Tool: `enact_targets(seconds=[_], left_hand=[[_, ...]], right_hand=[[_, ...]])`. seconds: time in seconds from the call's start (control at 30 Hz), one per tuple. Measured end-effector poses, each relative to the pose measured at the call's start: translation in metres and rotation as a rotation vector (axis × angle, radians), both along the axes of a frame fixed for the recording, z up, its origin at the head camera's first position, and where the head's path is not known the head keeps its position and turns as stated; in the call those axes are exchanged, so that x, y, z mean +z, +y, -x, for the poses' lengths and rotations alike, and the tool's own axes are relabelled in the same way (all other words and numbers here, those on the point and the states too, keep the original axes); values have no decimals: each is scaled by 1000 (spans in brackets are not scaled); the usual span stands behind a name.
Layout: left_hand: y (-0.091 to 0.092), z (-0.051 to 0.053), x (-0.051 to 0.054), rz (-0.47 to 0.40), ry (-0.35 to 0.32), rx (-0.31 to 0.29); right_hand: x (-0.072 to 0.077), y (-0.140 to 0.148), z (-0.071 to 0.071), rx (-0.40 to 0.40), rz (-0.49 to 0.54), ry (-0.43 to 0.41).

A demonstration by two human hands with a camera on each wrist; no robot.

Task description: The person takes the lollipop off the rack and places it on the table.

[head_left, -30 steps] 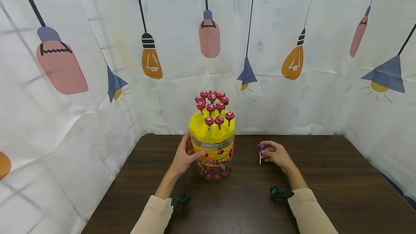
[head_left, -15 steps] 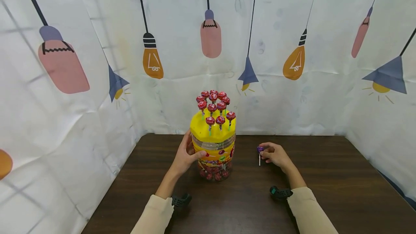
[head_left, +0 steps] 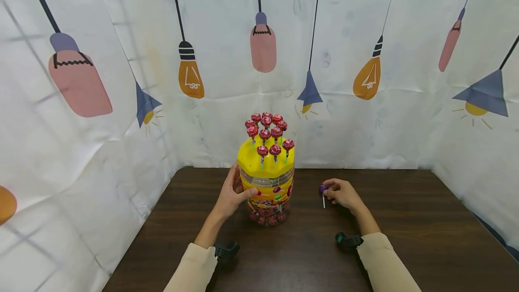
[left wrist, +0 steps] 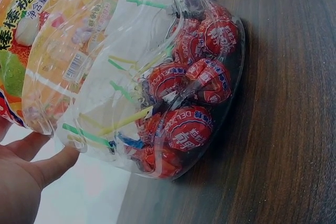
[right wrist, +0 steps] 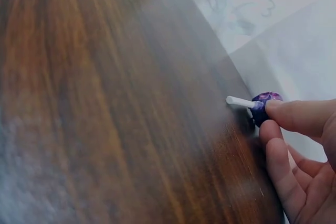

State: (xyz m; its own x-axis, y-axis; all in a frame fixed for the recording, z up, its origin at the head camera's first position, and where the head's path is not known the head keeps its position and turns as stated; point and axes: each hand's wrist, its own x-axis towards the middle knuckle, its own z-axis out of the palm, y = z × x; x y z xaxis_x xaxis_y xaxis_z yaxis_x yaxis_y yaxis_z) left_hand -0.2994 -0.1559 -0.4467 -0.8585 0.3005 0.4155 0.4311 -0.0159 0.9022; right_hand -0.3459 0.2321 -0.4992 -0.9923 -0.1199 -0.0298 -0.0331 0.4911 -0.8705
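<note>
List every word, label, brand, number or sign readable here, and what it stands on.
"棒棒糖": the label of the jar.
"净含量: 1.5千克": same label.
"DELI…", the rest unclear: red wrappers inside the jar; their Chinese characters are too blurred to quote surely.
Too small or blurred: digits by the barcode, the label's other print, anything on the purple lollipop.

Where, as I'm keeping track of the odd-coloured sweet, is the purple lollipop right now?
In the head view, the purple lollipop is to the right of the yellow-lidded jar, pinched in the right hand, its white stick pointing down.
</note>
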Motion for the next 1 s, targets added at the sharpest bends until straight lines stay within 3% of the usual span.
enact_targets(seconds=[0.3,0.57,0.73,1.0], left_hand=[[-1,1,-1,-14,16,-16],[0,1,-1,-5,8,-10],[-1,2,-2,-1,19,-11],[0,0,0,0,20,-8]], right_hand=[[14,7,-3,83,31,-53],[55,18,-19,240,-8,-5],[87,16,-30,277,66,100],[124,-13,-53,267,273,414]])
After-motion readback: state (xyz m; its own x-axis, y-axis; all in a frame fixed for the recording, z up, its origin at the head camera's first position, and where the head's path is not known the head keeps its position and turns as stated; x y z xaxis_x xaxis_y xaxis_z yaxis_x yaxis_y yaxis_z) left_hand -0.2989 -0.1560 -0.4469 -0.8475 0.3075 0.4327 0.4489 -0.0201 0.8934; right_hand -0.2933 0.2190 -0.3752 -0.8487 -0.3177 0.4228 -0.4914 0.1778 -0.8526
